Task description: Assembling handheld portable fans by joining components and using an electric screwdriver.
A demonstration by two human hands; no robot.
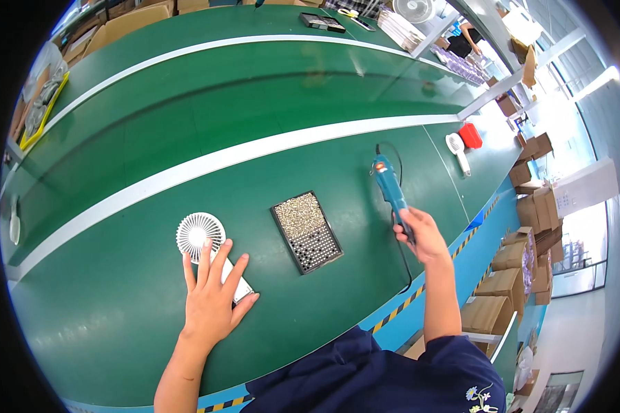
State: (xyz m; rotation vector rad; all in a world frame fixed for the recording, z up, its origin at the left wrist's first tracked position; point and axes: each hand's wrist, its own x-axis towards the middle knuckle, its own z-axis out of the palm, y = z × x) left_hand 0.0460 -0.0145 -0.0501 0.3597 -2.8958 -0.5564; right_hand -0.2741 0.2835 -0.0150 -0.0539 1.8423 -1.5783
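My left hand (210, 292) lies with its fingers spread over a white handheld fan (194, 230). The fan's round ribbed head points away from me, and much of its handle is under my fingers. In my right hand (424, 234) is a teal corded electric screwdriver (388, 182), gripped near its dark lower end. Its body slants up and away above the table. Between my hands rests a black tray (278, 219), its far part heaped with small brass-coloured screws and its near part showing a grid of holes, several with screws in them.
A green worktable (303, 303) with a white rail (248, 150) spans the view. To the right are another white fan (457, 151) and a red bin (470, 135). One more white piece (14, 224) lies far left. Cardboard boxes (492, 299) stand beyond the striped edge.
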